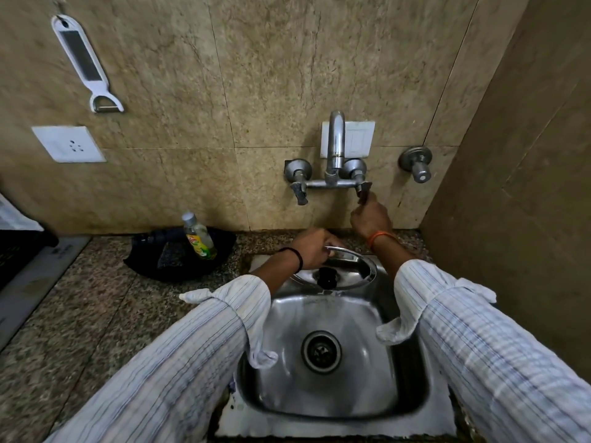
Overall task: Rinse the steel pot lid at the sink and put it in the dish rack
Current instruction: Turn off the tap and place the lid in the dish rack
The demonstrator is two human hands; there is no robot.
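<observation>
White peeler-grater [83,62] hangs on wall tile, upper left. White socket plate [68,144] below it. Dish-soap bottle [199,236] stands tilted in black tray [179,260] at counter's back edge, left of sink. Dark crate, possibly basket [19,247], at counter's far-left edge. Separate round valve [415,163] on wall, right.

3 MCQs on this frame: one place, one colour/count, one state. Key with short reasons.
1. Where is the steel pot lid?
A. over the sink's far end
B. on the counter by the bottle
C. hanging on the wall

2. What colour is the band on the right wrist?
A. black
B. orange
C. green

3. What is the right hand doing?
A. resting in the basin
B. holding the lid's knob
C. gripping the right tap handle

Key: 1 A, the left hand holds its rim above the basin; 2 B, orange band shows at that wrist; 3 C, fingers close round the lever.
</observation>
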